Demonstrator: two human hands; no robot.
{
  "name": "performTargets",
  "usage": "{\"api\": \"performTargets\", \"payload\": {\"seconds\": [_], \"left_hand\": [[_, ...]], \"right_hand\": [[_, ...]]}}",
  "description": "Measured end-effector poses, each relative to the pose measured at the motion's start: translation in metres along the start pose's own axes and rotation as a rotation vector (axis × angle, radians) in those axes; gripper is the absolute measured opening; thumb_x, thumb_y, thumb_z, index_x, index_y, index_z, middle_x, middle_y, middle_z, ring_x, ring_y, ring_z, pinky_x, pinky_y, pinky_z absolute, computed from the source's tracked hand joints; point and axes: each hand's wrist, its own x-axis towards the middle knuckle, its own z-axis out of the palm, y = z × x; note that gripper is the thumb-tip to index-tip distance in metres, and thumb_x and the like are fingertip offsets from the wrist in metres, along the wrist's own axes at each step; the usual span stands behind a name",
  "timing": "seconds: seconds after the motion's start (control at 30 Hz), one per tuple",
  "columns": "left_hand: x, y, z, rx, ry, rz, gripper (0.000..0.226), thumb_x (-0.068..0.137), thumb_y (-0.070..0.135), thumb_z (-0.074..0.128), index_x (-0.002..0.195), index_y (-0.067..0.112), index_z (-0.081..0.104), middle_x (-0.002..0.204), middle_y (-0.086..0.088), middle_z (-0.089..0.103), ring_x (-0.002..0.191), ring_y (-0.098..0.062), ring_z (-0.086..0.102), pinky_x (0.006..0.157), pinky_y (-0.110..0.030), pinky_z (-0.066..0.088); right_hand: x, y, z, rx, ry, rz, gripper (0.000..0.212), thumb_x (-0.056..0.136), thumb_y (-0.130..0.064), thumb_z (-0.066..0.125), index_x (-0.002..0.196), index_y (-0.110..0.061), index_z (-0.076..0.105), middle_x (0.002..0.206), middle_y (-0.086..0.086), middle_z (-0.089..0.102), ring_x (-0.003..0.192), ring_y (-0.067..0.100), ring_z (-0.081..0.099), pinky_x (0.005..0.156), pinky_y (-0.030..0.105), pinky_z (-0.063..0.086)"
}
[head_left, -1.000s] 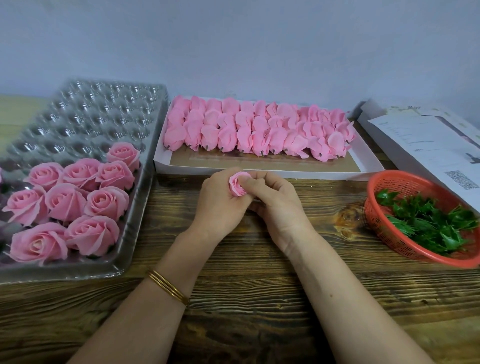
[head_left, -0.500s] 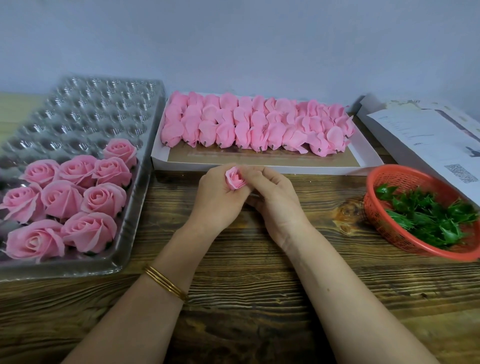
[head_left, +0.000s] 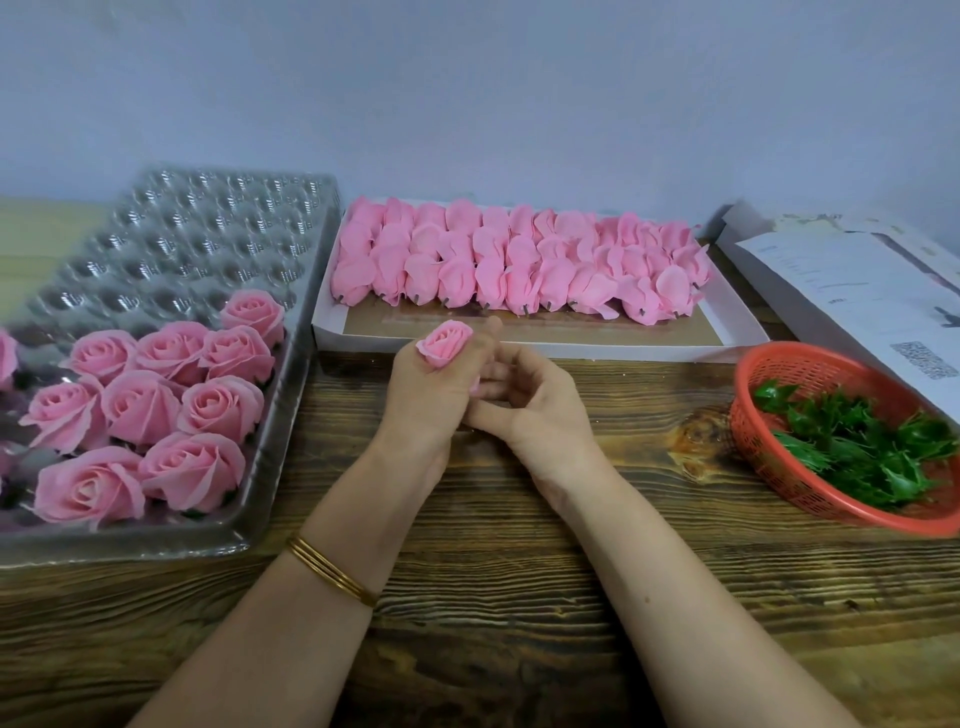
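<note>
There are nine whole roses, one rosebud and one red basket.

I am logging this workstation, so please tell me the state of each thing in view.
rose bud: held upright by the left hand
right hand: fingers curled beside the left hand, grip unclear
plastic tray: partly filled with open roses
white box: holds rows of closed buds
red basket: holds green leaves

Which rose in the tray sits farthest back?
The lone rose at the cluster's back right, by the tray's right rim; the rest sit nearer.
</note>
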Motion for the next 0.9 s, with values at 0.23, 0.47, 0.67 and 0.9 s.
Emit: {"api": "performTargets", "payload": {"seconds": [0.23, 0.47, 0.67, 0.9], "left_hand": [[-0.004, 0.003, 0.002, -0.009, -0.034, 0.003, 0.022, 0.091, 0.015, 0.07, 0.07, 0.013, 0.061, 0.059, 0.006, 0.065, 0.059, -0.006, 0.065, 0.058, -0.019, 0.055], [-0.003, 0.006, -0.004, 0.016, -0.106, -0.045, 0.02, 0.086, 0.017, 0.073, 0.081, 0.007, 0.056, 0.07, -0.006, 0.056, 0.066, -0.016, 0.061, 0.066, -0.027, 0.055], [-0.006, 0.016, -0.011, 0.104, -0.289, -0.078, 0.066, 0.074, 0.035, 0.072, 0.102, -0.023, 0.054, 0.078, -0.015, 0.045, 0.059, -0.023, 0.042, 0.048, -0.025, 0.034], [-0.006, 0.013, -0.012, 0.135, -0.212, -0.049, 0.054, 0.086, 0.026, 0.071, 0.108, -0.021, 0.055, 0.087, -0.024, 0.058, 0.078, -0.031, 0.058, 0.062, -0.032, 0.051]], "right_hand": [[-0.003, 0.005, 0.007, -0.209, 0.078, -0.143, 0.029, 0.073, 0.007, 0.078, 0.092, -0.011, 0.068, 0.082, 0.002, 0.07, 0.075, 0.011, 0.064, 0.074, 0.024, 0.054], [-0.004, 0.0, 0.003, -0.18, -0.017, -0.14, 0.034, 0.076, 0.009, 0.075, 0.071, -0.024, 0.069, 0.064, -0.008, 0.067, 0.066, 0.01, 0.061, 0.07, 0.031, 0.054], [-0.001, -0.006, -0.006, -0.013, -0.169, -0.002, 0.016, 0.085, 0.014, 0.062, 0.084, 0.001, 0.071, 0.07, 0.016, 0.065, 0.068, 0.02, 0.06, 0.069, 0.023, 0.053], [0.002, -0.003, -0.008, -0.024, -0.199, 0.055, 0.02, 0.081, 0.004, 0.071, 0.092, -0.012, 0.074, 0.076, 0.007, 0.07, 0.075, 0.015, 0.066, 0.077, 0.026, 0.055]]}}
